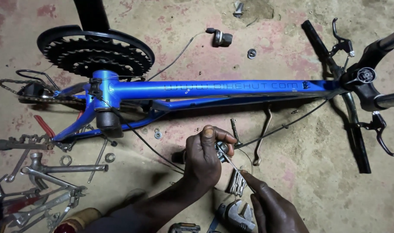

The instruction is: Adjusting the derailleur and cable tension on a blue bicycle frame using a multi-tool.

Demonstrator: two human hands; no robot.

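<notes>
My left hand [204, 159] grips a small black gear shifter [223, 149] just below the blue bicycle frame [214, 89], which lies flat on the concrete floor. My right hand [271, 206] pinches a thin steel cable [236, 168] whose end runs up into the shifter. A black cable housing [287, 125] leads from the shifter toward the handlebar [335, 64] at the right. The black chainrings [95, 54] sit at the upper left.
Spanners, a hammer [54, 168] and red-handled pliers [44, 126] lie at the lower left. An adjustable wrench [240, 215] and a multi-tool [236, 183] lie by my right hand. A second shifter [221, 38], washers and a bent lever [264, 138] are scattered on the floor.
</notes>
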